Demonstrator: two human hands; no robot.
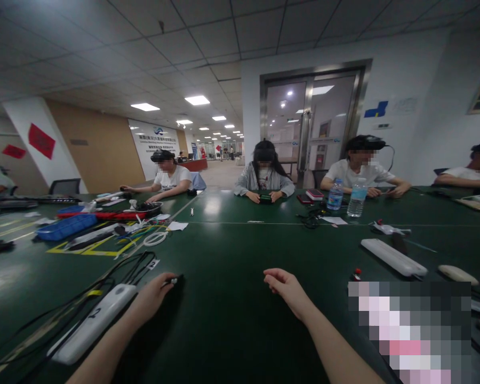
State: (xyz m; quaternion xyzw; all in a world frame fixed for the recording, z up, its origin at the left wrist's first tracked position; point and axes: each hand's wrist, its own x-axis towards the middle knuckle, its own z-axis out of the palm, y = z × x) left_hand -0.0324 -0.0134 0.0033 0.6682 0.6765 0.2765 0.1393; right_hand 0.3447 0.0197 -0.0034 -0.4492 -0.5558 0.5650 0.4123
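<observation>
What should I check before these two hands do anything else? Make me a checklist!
1. Left hand has hold of the small dark object: ok, it is at the fingertips.
2. We know what that object is: cannot tell, it is too small and partly hidden by the fingers.
3. Right hand is free: ok, nothing shows in its loosely curled fingers.
4. Left forearm is not touching the white power strip marked 2: cannot tell, they overlap in this view.
5. Black cables are well away from the left hand: not ok, they lie close beside it.
6. Water bottles are standing up: ok, both are upright.
</observation>
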